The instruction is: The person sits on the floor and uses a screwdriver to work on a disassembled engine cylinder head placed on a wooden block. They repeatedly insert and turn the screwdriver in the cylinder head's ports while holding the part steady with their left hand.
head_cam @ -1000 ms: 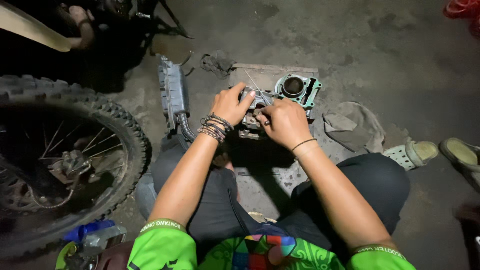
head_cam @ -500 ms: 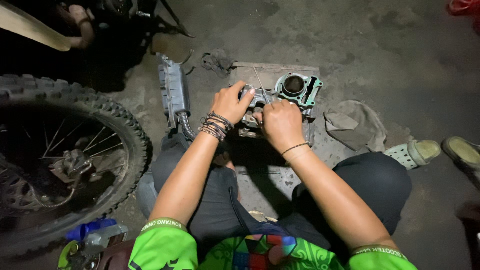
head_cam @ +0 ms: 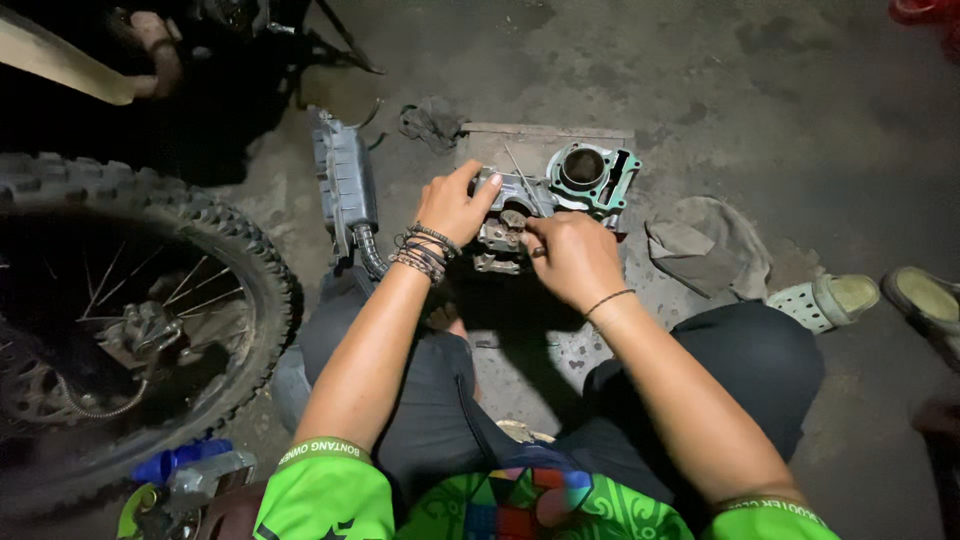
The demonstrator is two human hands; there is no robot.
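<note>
Engine part (head_cam: 503,222) lies just left of the cylinder (head_cam: 590,178); left hand (head_cam: 452,205) and right hand (head_cam: 572,257) both clasp it, fingers curled.

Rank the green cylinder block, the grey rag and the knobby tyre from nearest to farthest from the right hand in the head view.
1. Green cylinder block, just above the right hand.
2. Grey rag, on the floor to its right.
3. Knobby tyre, far left.

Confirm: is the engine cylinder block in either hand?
No: the cylinder block lies on the board beyond both hands, which grip a smaller metal engine part.
</note>
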